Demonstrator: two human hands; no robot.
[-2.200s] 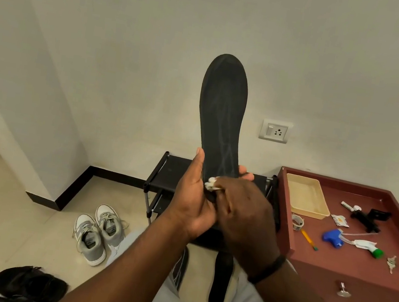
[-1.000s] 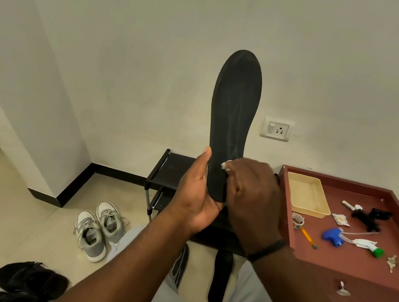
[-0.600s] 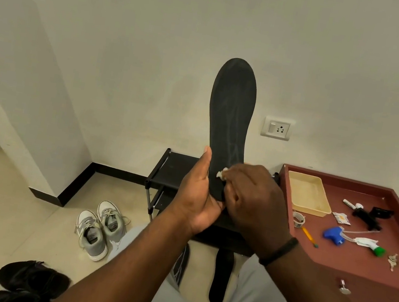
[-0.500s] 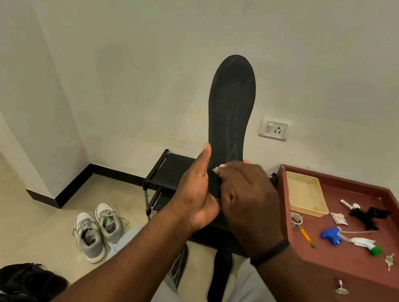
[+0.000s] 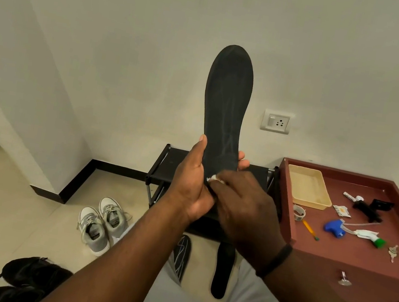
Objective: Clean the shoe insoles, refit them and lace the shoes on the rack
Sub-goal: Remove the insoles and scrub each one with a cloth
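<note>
Presently the left hand (image 5: 191,188) is gripping the upright insole (image 5: 227,103) by its lower end, while the right hand (image 5: 244,210) is pinching a white wipe (image 5: 212,178) against it, just below the left fingertips.

Right hand (image 5: 241,207) hides insole (image 5: 227,103) heel; black shoes (image 5: 23,279) cut off.

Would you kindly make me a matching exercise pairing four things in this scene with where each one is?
Things:
1. black insole
2. grey sneakers
3. blue spray nozzle
4. white wipe

Places:
A. on the red cabinet
B. upright in the left hand
C. pinched in the right hand
D. on the floor, left of the rack

Pairs: 1-B, 2-D, 3-A, 4-C
</note>
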